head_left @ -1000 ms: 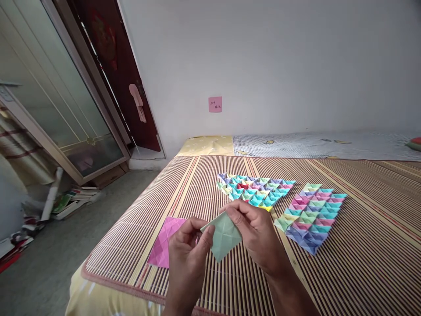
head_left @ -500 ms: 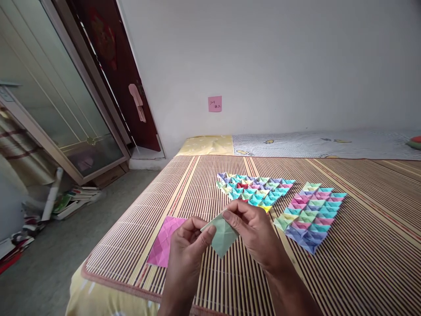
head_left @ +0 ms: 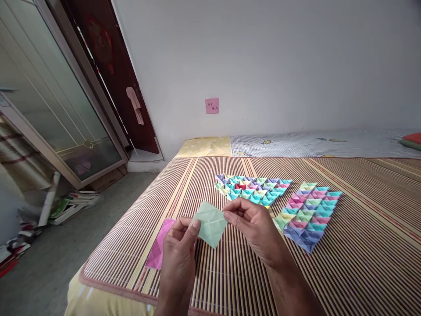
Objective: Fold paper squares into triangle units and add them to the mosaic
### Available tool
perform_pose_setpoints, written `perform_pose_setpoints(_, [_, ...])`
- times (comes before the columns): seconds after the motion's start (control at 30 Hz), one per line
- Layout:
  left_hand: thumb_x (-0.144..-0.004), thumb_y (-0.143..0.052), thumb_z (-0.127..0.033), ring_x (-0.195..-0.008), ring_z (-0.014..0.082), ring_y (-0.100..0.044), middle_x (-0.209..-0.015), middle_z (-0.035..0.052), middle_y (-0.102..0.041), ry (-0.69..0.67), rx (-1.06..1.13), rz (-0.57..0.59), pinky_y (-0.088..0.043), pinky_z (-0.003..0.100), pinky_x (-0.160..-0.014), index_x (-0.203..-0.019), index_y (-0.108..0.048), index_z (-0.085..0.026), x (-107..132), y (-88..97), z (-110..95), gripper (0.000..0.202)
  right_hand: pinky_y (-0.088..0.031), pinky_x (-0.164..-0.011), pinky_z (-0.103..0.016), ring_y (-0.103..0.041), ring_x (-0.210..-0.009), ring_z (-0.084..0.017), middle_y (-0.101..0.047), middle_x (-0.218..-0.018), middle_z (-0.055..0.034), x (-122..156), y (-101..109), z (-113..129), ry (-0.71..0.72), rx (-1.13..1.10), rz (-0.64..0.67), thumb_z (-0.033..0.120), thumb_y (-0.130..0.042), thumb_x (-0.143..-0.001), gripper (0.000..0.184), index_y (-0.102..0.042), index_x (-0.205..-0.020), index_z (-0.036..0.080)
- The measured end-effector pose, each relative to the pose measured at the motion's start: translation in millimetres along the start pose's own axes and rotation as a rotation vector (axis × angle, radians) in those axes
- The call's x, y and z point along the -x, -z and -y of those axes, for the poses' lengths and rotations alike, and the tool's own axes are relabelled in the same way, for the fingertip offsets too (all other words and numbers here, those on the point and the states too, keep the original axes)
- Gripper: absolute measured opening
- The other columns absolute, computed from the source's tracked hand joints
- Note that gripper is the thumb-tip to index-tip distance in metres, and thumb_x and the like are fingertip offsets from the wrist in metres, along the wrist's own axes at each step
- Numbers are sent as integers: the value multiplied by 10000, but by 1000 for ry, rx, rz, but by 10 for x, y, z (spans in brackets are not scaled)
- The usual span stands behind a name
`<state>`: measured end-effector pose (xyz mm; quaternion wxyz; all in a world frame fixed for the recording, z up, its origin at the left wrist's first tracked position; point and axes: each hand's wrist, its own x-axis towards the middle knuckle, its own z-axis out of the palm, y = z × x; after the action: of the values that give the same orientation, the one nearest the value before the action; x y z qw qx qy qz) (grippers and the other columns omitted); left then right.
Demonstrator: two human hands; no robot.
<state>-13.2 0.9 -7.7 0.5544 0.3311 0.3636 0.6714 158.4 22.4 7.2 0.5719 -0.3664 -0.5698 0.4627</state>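
Note:
A creased pale green square of paper point(head_left: 210, 224) is held above the mat, turned so that one corner points down. My left hand point(head_left: 180, 245) pinches its left corner between thumb and fingers. At the opposite corner, my right hand point(head_left: 251, 226) grips the paper with thumb and forefinger. Partly behind my left hand, a pink creased sheet point(head_left: 159, 245) lies flat on the mat. Beyond my hands lie a multicoloured group of folded paper pieces point(head_left: 256, 186) and, to the right, a second such group point(head_left: 311, 215).
A striped bamboo mat point(head_left: 368, 263) covers the bed. A pink note point(head_left: 212, 105) is on the wall. Books point(head_left: 74, 204) lie on the floor at left, near a sliding glass door point(head_left: 62, 109). A red and green item point(head_left: 411, 141) sits at the far right.
The green paper has gone from folded over at its top to an opened-out square. My hands have moved slightly apart, the left one shifting left. The camera view has shifted slightly.

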Motion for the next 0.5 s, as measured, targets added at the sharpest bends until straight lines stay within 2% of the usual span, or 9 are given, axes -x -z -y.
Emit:
perform_pose_setpoints(0.13, [-604, -978, -350, -609, 105, -569, -656, -2, -651, 31, 48, -76, -504, 195, -580, -675, -702, -140, -33, -14, 4, 355, -524, -793, -288, -652, -830, -158, -714, -884, -14, -3, 45, 39, 8, -21, -28, 418, -706, -926, 211, -733, -976, 215])
perform_pose_setpoints(0.23, [-608, -977, -362, -625, 115, -590, -683, 9, -685, 2, 42, -93, -526, 211, -601, -692, -714, -144, -41, -17, 9, 352, -520, -783, -294, -650, -817, -164, -713, -864, -21, -4, 26, 45, 7, 9, 42, 471, -677, -945, 271, -730, -936, 206])
perform_pose_setpoints(0.37, [-630, -965, -378, -650, 122, -613, -663, 3, -682, -69, 4, -80, -544, 217, -647, -690, -717, -148, -34, -22, 27, 343, -507, -719, -291, -638, -756, -165, -687, -778, -8, -7, -46, -11, -34, 4, 75, 425, -759, -881, 248, -711, -821, 189])
perform_pose_setpoints(0.5, [-689, -938, -347, -592, 90, -573, -601, -35, -618, -168, -55, -87, -522, 182, -612, -703, -715, -154, -33, 7, 62, 296, -494, -688, -290, -614, -707, -159, -648, -728, 2, -1, -91, -34, 7, 52, 16, 388, -701, -910, 234, -689, -792, 186])
